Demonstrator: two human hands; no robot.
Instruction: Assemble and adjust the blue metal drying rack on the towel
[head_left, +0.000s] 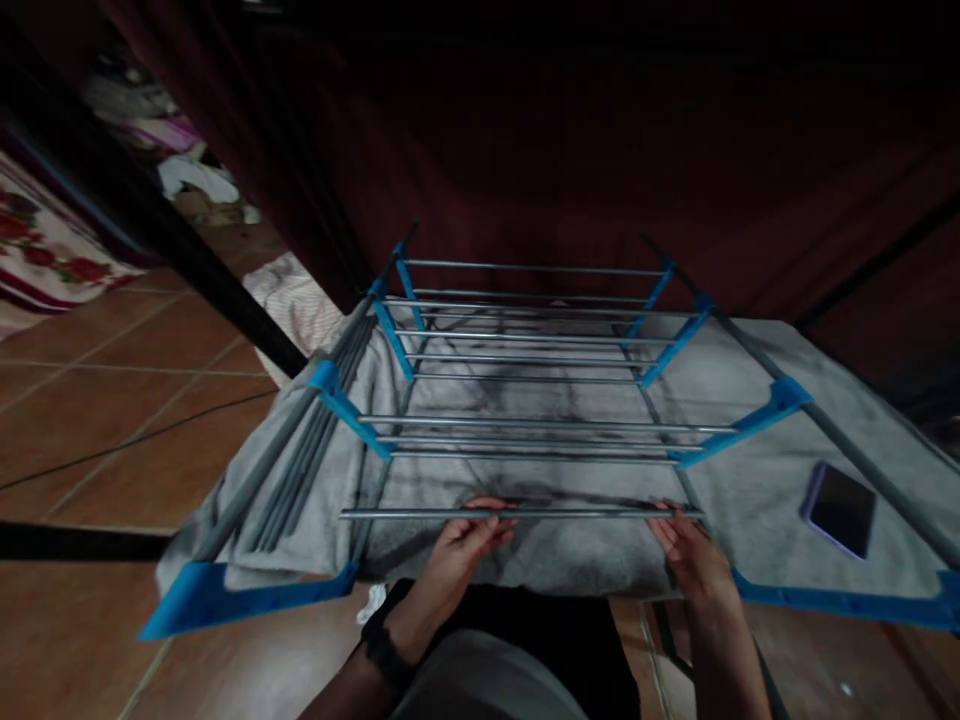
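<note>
Grey metal-tube rack with blue plastic brackets | slim grey metal rod across its near side | your left hand, closed, pinches it left of middle | your right hand, half-curled, holds near its right end

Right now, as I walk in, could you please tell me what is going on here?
A person's left hand and right hand hold a metal rod roughly level at the near end of a rack. Other rods span the blue brackets farther back, but none spans the nearest pair. More rods lie at the left on the grey cloth, and a phone lies at the right.
</note>
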